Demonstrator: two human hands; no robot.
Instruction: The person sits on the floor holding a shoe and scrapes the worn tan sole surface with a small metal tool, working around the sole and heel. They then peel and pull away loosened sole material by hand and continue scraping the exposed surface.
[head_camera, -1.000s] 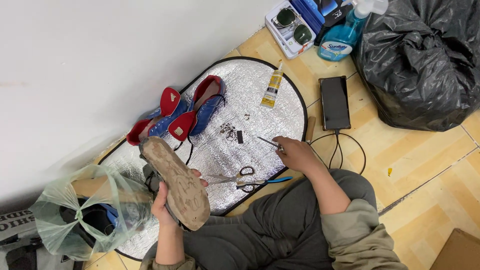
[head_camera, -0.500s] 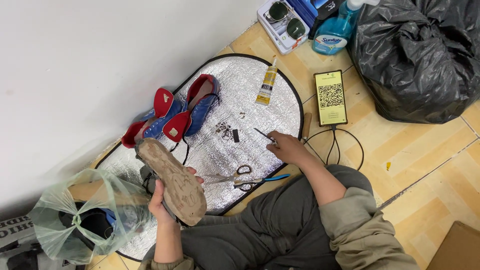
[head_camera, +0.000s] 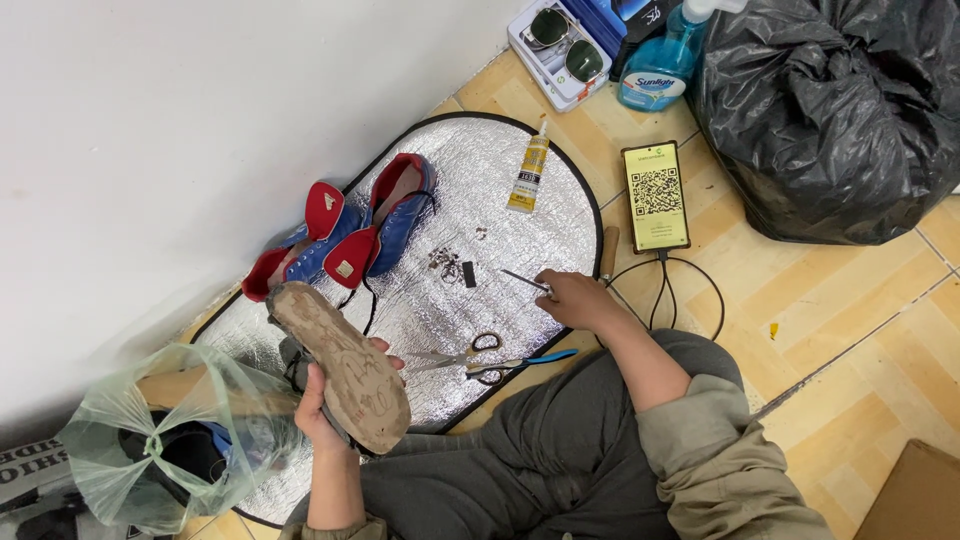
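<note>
Our left hand (head_camera: 318, 412) grips a worn shoe with a dirty brown sole (head_camera: 340, 366), sole up. Our right hand (head_camera: 572, 298) pinches a thin metal tool (head_camera: 524, 281); grey scissors (head_camera: 452, 356) lie between both grips, on the silver foil mat (head_camera: 470, 190).

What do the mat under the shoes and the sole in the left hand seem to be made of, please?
The mat looks like quilted metallic foil: silvery, crinkled, shiny, with black edging. The sole held in the left hand looks like worn rubber, matte brown and dirt-caked; the exact material is unclear.
</note>
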